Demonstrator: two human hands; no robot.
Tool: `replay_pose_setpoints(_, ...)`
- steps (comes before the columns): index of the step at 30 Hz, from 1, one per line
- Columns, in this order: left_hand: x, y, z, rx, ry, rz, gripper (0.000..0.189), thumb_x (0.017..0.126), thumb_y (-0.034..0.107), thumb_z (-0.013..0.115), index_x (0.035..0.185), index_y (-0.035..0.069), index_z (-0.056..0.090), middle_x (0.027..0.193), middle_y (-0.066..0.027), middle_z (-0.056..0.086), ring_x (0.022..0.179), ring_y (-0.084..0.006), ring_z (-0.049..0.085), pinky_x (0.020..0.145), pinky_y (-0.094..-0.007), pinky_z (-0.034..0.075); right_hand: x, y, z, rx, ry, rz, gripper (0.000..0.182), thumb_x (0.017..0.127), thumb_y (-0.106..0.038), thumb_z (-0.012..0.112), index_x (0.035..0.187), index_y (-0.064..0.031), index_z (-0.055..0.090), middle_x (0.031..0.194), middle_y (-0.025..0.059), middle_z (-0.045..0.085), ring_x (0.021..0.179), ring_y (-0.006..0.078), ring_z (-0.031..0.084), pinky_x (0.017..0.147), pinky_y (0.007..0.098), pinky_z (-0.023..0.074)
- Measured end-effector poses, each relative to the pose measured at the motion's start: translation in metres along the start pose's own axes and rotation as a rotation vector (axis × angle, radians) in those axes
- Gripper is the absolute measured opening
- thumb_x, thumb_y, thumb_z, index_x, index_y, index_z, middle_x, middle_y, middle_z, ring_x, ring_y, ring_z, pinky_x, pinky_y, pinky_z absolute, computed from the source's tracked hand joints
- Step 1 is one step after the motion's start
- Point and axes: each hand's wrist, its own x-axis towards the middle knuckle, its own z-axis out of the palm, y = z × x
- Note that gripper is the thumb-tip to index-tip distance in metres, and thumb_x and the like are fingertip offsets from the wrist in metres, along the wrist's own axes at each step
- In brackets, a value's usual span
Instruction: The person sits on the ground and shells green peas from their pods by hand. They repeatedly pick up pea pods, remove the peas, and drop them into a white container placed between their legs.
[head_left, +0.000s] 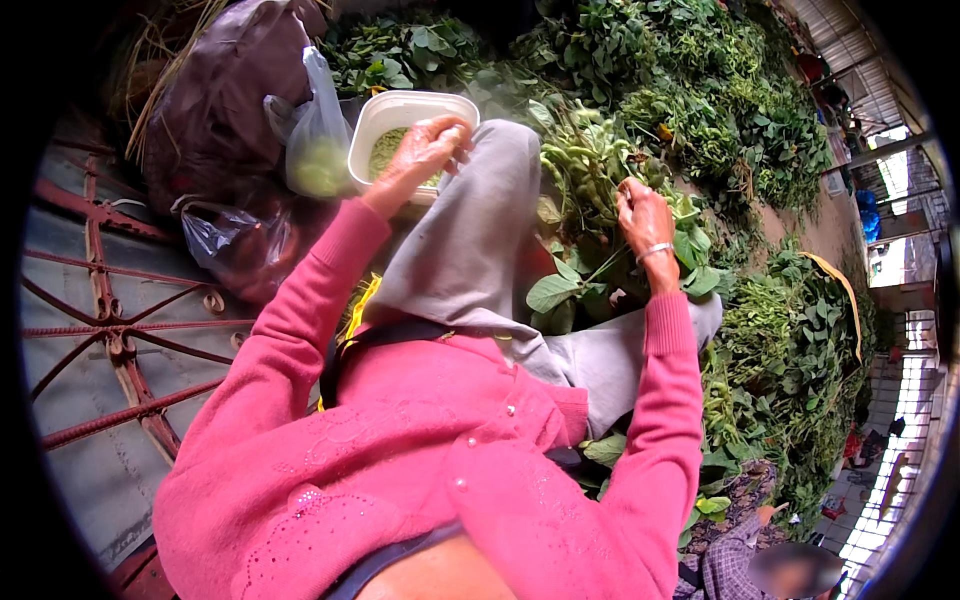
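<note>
Over the right rim of a white plastic tub (365, 139), my left hand (431, 154) is raised with its fingers bent; whether they hold anything is unclear. Shelled green beans (384, 150) lie in the tub. My right hand (646, 217), with a bracelet at the wrist, has its fingers pinched together beside a bunch of green bean pods on stems (589, 161). What lies between those fingertips is too small to tell. Broad leaves (553, 292) hang below the bunch, near my bent legs in grey trousers.
A clear plastic bag with green contents (319, 157) stands left of the tub, near a dark covered bundle (217, 112). Heaped bean plants (697, 97) spread along the top and right. A metal frame with rusty bars (120, 330) is at the left. Another person (731, 555) is at the lower right.
</note>
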Motion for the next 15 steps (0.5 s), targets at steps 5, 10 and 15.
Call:
replay_pose_setpoints(5,-0.007,0.022,0.083,-0.149,-0.206,-0.062,0.034,0.092,0.028,0.049,0.113,0.001,0.051,0.093,-0.0031,0.059,0.072,-0.0063,0.055,0.053,-0.0201,0.047,-0.053,-0.037,-0.011,0.259,0.125,0.007,0.009,0.083,-0.011,0.058,0.09,-0.0052,0.058,0.073,0.0151,0.06,0.066,0.0334,0.059,0.057,0.0379,0.0454)
replay_pose_setpoints(10,0.011,-0.015,0.123,-0.43,-0.174,-0.124,0.03,0.092,0.033,0.049,0.11,0.009,0.054,0.094,-0.0004,0.059,0.081,-0.0068,0.056,0.062,-0.0203,0.047,-0.072,-0.041,-0.007,0.281,-0.061,-0.034,0.012,0.081,-0.012,0.059,0.089,-0.0028,0.059,0.08,0.0143,0.059,0.071,0.0306,0.059,0.063,0.0368,0.0469)
replay_pose_setpoints(15,0.008,-0.036,0.111,-0.544,-0.245,-0.22,0.026,0.092,0.028,0.048,0.111,0.012,0.053,0.095,-0.0004,0.06,0.081,-0.0088,0.058,0.06,-0.0217,0.048,-0.019,-0.002,-0.033,0.256,0.206,0.116,0.028,0.082,-0.018,0.058,0.105,-0.0021,0.056,0.095,0.0167,0.058,0.08,0.0312,0.06,0.071,0.0387,0.0481)
